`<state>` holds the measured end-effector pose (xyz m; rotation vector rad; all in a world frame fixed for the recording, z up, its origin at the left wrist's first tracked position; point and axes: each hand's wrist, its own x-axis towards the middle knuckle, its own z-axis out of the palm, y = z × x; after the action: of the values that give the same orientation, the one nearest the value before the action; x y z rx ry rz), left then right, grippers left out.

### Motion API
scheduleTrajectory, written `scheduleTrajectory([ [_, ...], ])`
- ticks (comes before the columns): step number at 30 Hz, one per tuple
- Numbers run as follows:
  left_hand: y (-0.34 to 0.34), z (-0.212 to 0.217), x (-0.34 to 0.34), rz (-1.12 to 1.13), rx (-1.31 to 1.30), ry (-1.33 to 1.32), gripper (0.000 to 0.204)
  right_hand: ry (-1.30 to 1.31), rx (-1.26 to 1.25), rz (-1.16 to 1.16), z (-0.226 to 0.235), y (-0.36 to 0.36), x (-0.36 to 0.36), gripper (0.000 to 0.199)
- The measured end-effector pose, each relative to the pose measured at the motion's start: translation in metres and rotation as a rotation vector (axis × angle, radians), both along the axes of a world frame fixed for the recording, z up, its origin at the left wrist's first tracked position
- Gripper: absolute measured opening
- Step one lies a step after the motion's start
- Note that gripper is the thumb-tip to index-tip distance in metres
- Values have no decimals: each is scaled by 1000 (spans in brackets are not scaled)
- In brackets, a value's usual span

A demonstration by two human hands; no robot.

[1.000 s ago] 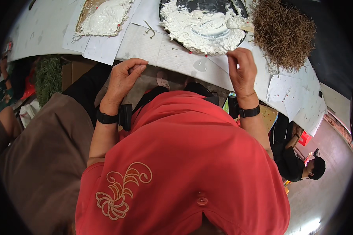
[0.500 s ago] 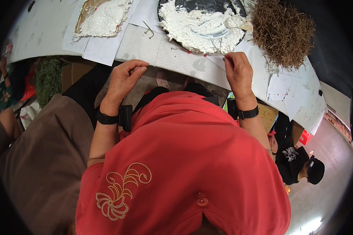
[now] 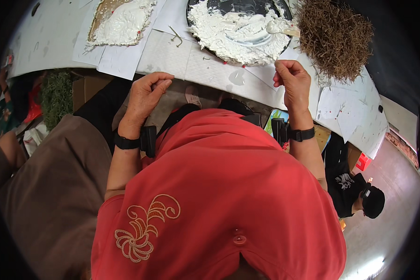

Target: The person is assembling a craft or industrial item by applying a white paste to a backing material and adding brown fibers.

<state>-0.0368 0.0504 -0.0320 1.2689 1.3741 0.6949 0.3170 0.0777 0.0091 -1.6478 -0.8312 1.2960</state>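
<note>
My left hand point(image 3: 147, 95) is at the table's near edge, thumb pressed to curled fingers; whatever it may hold is too small to make out. My right hand point(image 3: 296, 86) is at the front right of a round black plate point(image 3: 235, 5) thickly spread with white paste point(image 3: 214, 35). Its thumb and forefinger pinch together close to the paste's edge, and anything between them cannot be made out. A pale flat stick point(image 3: 291, 32) rests in the paste on the right. Beyond my right hand lies a thick heap of thin brown twigs point(image 3: 333, 39).
At the upper left, a cardboard piece point(image 3: 98, 23) bears more white paste. Paper sheets point(image 3: 119, 60) and a bent green stem point(image 3: 175, 36) lie on the white table point(image 3: 51, 42). A seated person point(image 3: 56, 186) is close on my left; another in a black cap point(image 3: 373, 201) is at lower right.
My right hand has shifted a little to the right, and its wrist has turned slightly. My left hand has hardly moved. The plate and twigs stay in place.
</note>
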Motion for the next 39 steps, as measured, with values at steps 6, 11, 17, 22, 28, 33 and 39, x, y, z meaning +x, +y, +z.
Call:
scheduleTrajectory([
  [6,1,7,-2,-26,-49,4,17,-543,43,127,-20,3,-2,11],
  [11,0,5,0,24,-30,-12,14,-1129,370,326,-18,4,-11,11],
  [17,1,-3,0,-11,-20,-4,14,-1069,351,296,-15,2,-7,10],
  [22,3,5,8,-138,-99,-46,16,-831,312,234,-13,0,-6,10],
  [28,5,15,32,-408,-346,-346,20,-1039,331,330,-18,0,-6,9],
  [33,5,15,79,-844,-53,-402,28,-958,330,287,-14,-1,-4,9],
  [39,6,21,86,-1024,-184,-433,45,-944,366,261,-9,0,-6,9],
])
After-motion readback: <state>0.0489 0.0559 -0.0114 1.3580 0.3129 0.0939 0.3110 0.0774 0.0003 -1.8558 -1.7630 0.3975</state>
